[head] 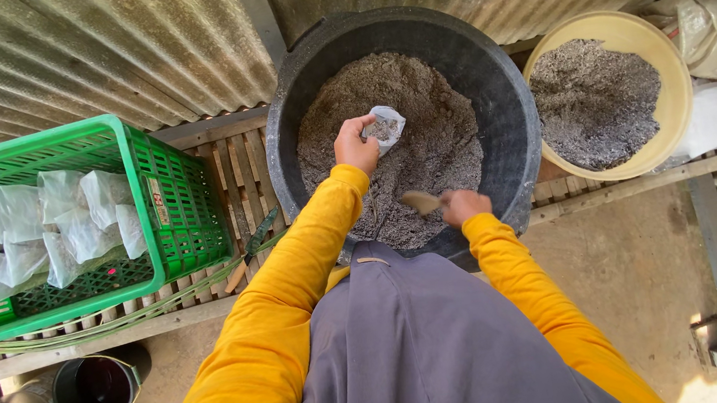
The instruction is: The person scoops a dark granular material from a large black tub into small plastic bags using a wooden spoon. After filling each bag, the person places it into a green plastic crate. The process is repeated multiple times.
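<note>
the left hand is closed around the neck of a small clear bag, holding it above the grey mix inside the black tub. the right hand is wrapped shut on the handle of a wooden scoop, low at the near side of the tub.

the bag's mouth looks to face up and toward the right hand, its long axis roughly upright, though the plastic is crumpled and the opening is hard to read. the scoop's long axis runs left-right, blade pointing left, toward the bag.

risks, as a judgement: the thin mouth could fold shut in that one-handed pinch, so a scoopful would spill back past the rim; an overfull bag may slip from the fingers. filled bags sit in the green crate to the left.
</note>
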